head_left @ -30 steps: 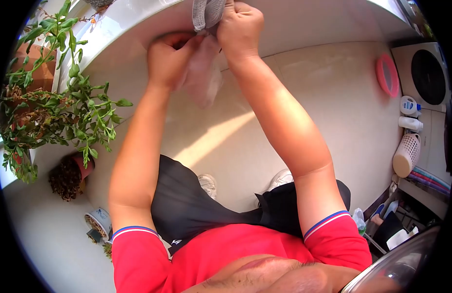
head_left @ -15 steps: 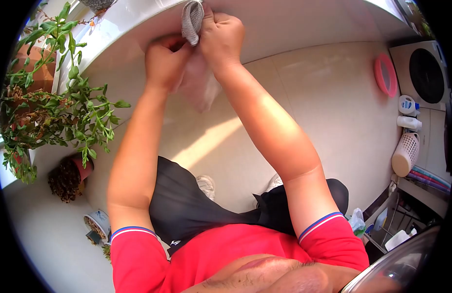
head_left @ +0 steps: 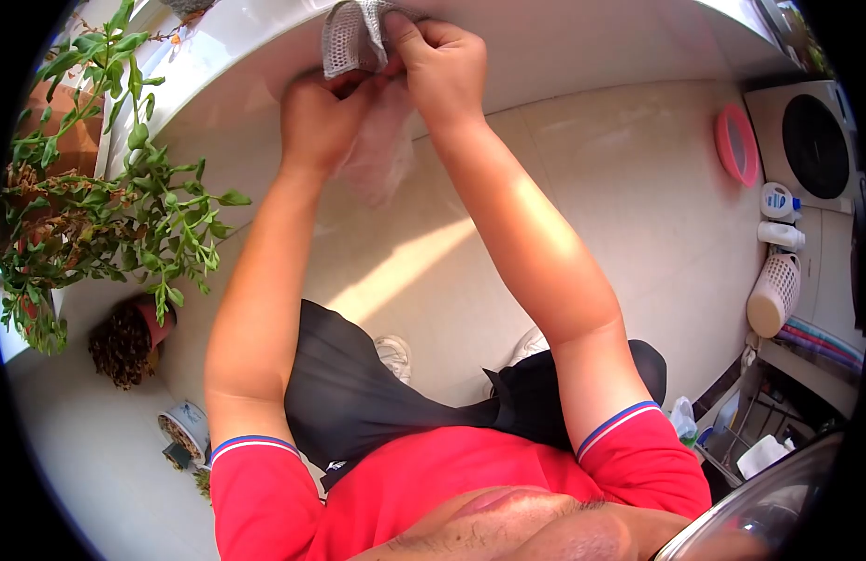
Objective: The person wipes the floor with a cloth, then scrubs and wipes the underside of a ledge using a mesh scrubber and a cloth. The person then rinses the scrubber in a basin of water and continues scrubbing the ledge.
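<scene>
A grey mesh cloth point(head_left: 349, 42) is held up near the top of the view, against the white ledge. My right hand point(head_left: 444, 70) pinches its right edge between thumb and fingers. Just below the cloth, my left hand point(head_left: 322, 122) is closed on a thin, see-through plastic bag point(head_left: 381, 154), which hangs down between my two wrists. The left fingertips are partly hidden beneath the cloth, and whether they also touch it is unclear.
Leafy green plants point(head_left: 138, 206) in pots stand at the left, with a pink pot point(head_left: 157, 321) lower down. A pink basin point(head_left: 737, 145), white bottles point(head_left: 780, 235), a white basket point(head_left: 774, 294) and a white appliance point(head_left: 769, 117) are at the right.
The grey cloth has shifted left and now shows more of its mesh. My right hand first moved left with it, then slightly back to the right. My left hand stays nearly in place.
</scene>
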`<action>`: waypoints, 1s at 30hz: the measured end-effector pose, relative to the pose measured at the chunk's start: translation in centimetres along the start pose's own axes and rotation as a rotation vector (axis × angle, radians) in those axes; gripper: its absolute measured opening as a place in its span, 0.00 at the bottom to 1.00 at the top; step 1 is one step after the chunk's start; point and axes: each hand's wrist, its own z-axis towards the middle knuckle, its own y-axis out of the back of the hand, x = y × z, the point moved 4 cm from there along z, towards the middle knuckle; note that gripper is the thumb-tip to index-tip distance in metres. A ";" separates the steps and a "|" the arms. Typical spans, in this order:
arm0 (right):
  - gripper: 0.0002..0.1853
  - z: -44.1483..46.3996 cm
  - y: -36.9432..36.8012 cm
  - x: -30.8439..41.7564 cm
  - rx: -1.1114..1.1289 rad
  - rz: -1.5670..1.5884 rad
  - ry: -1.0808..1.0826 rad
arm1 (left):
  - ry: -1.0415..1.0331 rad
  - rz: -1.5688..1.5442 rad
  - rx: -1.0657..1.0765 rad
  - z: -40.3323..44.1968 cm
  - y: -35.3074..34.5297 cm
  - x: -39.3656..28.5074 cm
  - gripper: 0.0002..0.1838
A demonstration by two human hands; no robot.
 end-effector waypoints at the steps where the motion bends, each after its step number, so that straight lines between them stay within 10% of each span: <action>1: 0.19 0.4 0.5 0.1 -0.012 0.004 -0.024 | 0.000 0.035 0.016 0.0 0.0 -0.1 0.13; 21: 0.25 1.6 1.0 -0.2 -0.052 -0.109 -0.122 | -0.095 0.266 0.029 0.5 -0.1 1.1 0.14; 24: 0.24 -1.0 -3.4 0.9 -0.022 -0.542 0.276 | -0.066 0.567 0.002 0.4 -0.4 0.0 0.16; 30: 0.23 0.8 0.0 -0.7 0.032 -0.011 -0.187 | -0.159 0.363 0.096 0.7 0.3 0.8 0.14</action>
